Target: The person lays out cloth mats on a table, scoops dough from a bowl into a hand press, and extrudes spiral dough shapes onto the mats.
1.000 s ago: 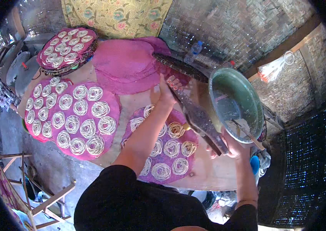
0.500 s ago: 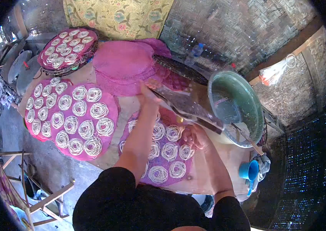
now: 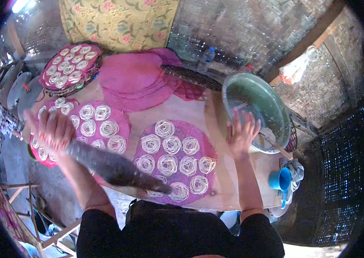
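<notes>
My left hand (image 3: 55, 131) is closed around one end of a long dark bar-like tool (image 3: 111, 163). The tool is smeared by motion and slants down to the right, over the edges of two pink cloths. My right hand (image 3: 244, 131) is raised with its fingers spread, holding nothing, in front of the green basin (image 3: 255, 79). Between the hands lies a round pink mesh cloth (image 3: 210, 182) bearing several coiled nests of pale noodle strands (image 3: 171, 145). The tool's far end covers part of the lowest nests.
More noodle nests lie on a larger pink cloth (image 3: 123, 124) at left and on a round tray (image 3: 66, 68) behind it. Bare pink cloths (image 3: 132, 73) are stacked at the back. A blue dipper (image 3: 280, 178) and a water bottle (image 3: 208, 56) stand at right and back.
My left hand has swung the dark tool from above the middle of the table to the lower left. The right hand has moved right, away from it, with fingers spread.
</notes>
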`<state>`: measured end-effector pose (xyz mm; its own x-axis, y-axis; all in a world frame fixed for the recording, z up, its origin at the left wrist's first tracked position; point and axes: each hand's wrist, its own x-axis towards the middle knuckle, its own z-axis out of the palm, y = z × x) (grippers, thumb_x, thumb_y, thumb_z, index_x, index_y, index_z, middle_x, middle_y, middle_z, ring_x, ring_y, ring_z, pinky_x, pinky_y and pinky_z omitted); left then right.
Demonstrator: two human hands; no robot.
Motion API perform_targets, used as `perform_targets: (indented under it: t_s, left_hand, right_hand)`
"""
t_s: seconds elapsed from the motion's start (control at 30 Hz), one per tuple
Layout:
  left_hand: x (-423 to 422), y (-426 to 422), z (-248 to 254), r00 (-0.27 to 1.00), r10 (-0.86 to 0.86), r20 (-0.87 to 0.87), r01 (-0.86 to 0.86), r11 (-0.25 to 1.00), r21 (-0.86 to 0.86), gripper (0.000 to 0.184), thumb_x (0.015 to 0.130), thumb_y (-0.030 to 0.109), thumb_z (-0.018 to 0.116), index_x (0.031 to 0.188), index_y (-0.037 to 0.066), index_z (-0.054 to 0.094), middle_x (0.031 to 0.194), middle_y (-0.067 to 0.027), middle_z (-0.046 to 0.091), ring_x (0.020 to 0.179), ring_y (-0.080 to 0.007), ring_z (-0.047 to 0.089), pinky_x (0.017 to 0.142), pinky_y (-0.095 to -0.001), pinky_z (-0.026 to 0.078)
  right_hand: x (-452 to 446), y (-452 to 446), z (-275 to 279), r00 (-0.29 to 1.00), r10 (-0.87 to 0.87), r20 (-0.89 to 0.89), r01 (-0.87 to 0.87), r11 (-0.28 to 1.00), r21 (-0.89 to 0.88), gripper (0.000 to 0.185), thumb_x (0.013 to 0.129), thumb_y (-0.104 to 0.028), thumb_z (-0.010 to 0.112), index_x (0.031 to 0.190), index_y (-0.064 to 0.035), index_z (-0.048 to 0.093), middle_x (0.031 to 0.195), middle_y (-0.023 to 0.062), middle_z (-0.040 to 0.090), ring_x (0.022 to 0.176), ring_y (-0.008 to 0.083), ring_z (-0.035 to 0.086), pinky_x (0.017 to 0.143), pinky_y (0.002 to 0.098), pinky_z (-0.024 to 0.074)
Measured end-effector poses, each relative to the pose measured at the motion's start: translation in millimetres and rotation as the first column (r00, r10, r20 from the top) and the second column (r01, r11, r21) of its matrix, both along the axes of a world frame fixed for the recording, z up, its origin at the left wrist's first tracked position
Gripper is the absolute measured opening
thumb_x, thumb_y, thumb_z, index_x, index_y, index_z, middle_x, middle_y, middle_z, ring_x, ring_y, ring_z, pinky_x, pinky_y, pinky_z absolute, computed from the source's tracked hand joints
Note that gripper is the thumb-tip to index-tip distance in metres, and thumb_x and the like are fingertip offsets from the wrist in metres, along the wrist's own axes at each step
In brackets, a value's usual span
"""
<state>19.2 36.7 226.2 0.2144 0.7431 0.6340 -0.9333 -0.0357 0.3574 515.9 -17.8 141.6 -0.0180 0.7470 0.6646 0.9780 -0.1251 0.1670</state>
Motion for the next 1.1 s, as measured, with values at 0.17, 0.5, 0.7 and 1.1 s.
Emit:
perform_targets:
  t_s: [0.17,0.5,0.7,1.1]
  left_hand:
    - [-8,-56,25,0.971,0.028,-0.239,-0.012,0.998,0.067,0.068,0.093,0.059,0.024,0.044,0.014,0.037,0.033,-0.0042,0.040,0.021,-0.0126,0.035,0.024,-0.0314,0.037]
    - [-18,-56,5,0.992,0.056,-0.110,-0.057,0.998,-0.006,0.062,0.095,0.056,0.020,0.057,0.012,0.043,0.038,0.0017,0.036,0.026,-0.0093,0.029,0.026,-0.0267,0.029]
    - [125,46,-36,0.985,-0.166,0.034,0.169,0.943,-0.285,0.054,0.088,0.065,0.031,0.069,0.018,0.050,0.045,0.0050,0.031,0.036,-0.0099,0.029,0.035,-0.0259,0.025]
    - [297,196,-171,0.973,-0.049,0.228,0.212,0.586,-0.782,0.059,0.085,0.071,0.029,0.074,0.015,0.046,0.048,0.0049,0.035,0.041,-0.0122,0.037,0.045,-0.0295,0.035]
  right_hand:
    - [10,14,-3,0.981,-0.155,0.117,0.156,0.988,0.004,0.050,0.086,-0.035,0.053,0.135,-0.0284,0.042,0.135,0.0067,0.041,0.130,0.0306,0.031,0.107,0.0555,0.0146]
    - [48,50,13,0.994,-0.048,-0.102,0.052,0.998,0.037,0.060,0.090,-0.045,0.045,0.140,-0.0135,0.032,0.137,0.0120,0.036,0.131,0.0346,0.027,0.107,0.0547,0.0130]
    - [-51,-14,29,0.042,-0.333,-0.942,-0.906,0.384,-0.176,0.061,0.092,-0.053,0.037,0.129,-0.0049,0.042,0.126,0.0157,0.049,0.104,0.0259,0.053,0.085,0.0386,0.0428]
    - [-7,54,31,0.197,-0.773,-0.603,-0.735,0.291,-0.613,0.071,0.083,-0.072,0.033,0.085,-0.0042,0.052,0.061,0.0071,0.053,0.047,0.0159,0.052,0.041,0.0304,0.0425]
